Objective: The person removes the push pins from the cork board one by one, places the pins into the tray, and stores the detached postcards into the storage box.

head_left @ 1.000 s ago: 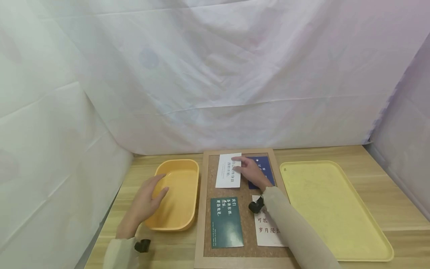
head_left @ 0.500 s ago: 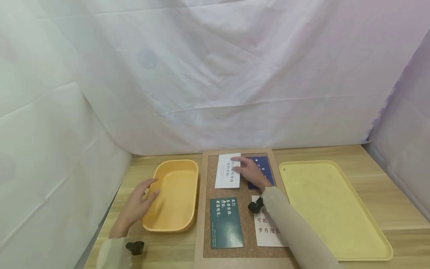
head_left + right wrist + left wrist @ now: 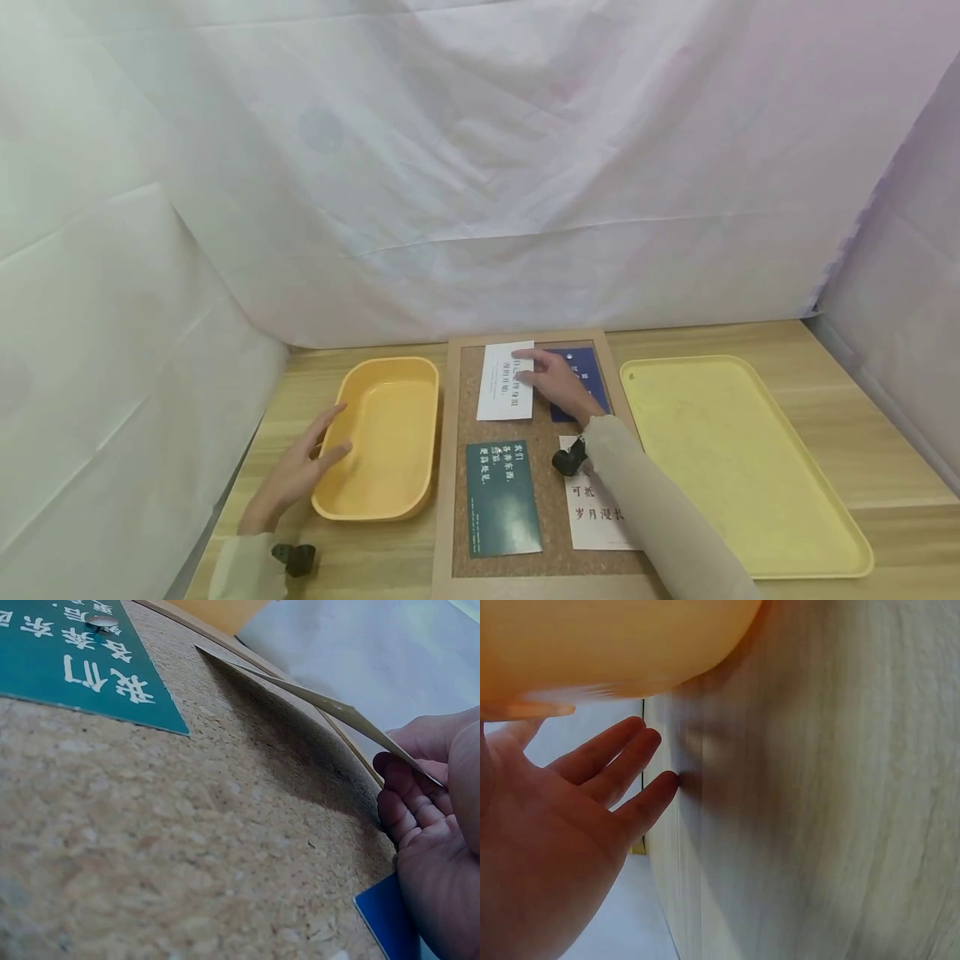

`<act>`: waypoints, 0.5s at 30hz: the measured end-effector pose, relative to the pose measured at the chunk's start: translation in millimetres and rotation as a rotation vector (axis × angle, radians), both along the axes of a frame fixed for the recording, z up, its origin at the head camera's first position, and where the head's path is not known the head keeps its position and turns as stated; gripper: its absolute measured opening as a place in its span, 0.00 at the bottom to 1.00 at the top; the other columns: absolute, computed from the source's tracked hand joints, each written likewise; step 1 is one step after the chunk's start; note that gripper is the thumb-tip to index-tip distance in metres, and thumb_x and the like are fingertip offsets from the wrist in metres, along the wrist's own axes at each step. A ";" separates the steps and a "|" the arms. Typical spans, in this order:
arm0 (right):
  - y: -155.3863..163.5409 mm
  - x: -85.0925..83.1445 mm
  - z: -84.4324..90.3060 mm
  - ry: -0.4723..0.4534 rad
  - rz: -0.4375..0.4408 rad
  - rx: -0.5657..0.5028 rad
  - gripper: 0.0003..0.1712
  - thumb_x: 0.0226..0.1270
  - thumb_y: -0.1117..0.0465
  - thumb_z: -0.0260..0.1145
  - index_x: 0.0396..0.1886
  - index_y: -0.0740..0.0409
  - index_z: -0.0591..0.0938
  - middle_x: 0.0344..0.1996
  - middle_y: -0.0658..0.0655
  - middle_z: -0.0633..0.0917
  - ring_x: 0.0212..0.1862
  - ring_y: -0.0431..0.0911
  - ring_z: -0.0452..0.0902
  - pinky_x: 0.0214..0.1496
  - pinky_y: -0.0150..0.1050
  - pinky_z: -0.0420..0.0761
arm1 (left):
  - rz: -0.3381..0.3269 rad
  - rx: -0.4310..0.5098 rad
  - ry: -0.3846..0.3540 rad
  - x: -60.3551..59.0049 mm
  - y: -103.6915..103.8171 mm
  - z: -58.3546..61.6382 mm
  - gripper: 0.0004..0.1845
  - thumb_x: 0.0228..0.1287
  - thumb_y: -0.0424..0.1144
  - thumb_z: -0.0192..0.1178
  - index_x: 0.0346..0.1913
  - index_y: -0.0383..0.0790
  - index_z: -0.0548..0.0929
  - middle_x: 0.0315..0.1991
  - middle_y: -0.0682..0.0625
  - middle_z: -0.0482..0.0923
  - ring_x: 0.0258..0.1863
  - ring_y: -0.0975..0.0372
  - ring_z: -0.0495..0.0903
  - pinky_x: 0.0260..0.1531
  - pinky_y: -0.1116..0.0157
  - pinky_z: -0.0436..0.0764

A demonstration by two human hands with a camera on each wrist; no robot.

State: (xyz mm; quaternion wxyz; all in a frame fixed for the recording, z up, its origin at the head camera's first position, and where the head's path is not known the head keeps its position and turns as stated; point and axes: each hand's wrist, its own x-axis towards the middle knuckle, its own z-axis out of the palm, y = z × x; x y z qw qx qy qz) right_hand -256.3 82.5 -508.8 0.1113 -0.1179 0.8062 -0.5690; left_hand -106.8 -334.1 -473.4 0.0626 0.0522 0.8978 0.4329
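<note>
Now the left hand (image 3: 296, 471) has slid back off the orange plastic tub (image 3: 382, 433), fingers spread, grip empty over the wooden worktop (image 3: 862, 392). Right hand (image 3: 558, 383) still pinches the white printed card (image 3: 506, 392), its edge lifted off the framed cork board (image 3: 551, 492). Dark green card (image 3: 502, 496) reads 我们.

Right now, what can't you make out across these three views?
- Head view: the lower white card and blue card are partly covered by the right forearm and right hand.
- Head view: small print on the green card is too small to read.
- Left wrist view: the orange bin is blurred and cut off by the top edge.
- Right wrist view: the lifted white card shows edge-on only; its face is hidden.
</note>
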 end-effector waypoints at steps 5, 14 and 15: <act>-0.4 0.6 -1.8 0.003 0.005 -0.007 0.24 0.70 0.55 0.65 0.65 0.46 0.78 0.56 0.54 0.83 0.59 0.49 0.79 0.69 0.56 0.70 | -0.036 0.046 0.009 0.7 0.9 -5.2 0.37 0.73 0.45 0.56 0.79 0.45 0.52 0.79 0.35 0.42 0.76 0.34 0.40 0.67 0.30 0.45; 1.3 1.3 -1.4 0.011 -0.014 0.023 0.24 0.70 0.55 0.65 0.64 0.44 0.78 0.58 0.53 0.82 0.61 0.49 0.77 0.69 0.55 0.69 | -0.055 0.068 0.022 1.4 4.7 -9.9 0.37 0.74 0.44 0.55 0.79 0.46 0.51 0.79 0.37 0.42 0.76 0.35 0.37 0.65 0.26 0.43; 1.4 1.4 -1.4 0.008 -0.014 0.021 0.23 0.70 0.55 0.65 0.64 0.45 0.78 0.58 0.53 0.82 0.61 0.49 0.77 0.69 0.55 0.69 | -0.057 0.067 0.020 1.6 4.9 -9.8 0.38 0.74 0.44 0.55 0.79 0.46 0.50 0.79 0.36 0.41 0.76 0.34 0.37 0.64 0.26 0.43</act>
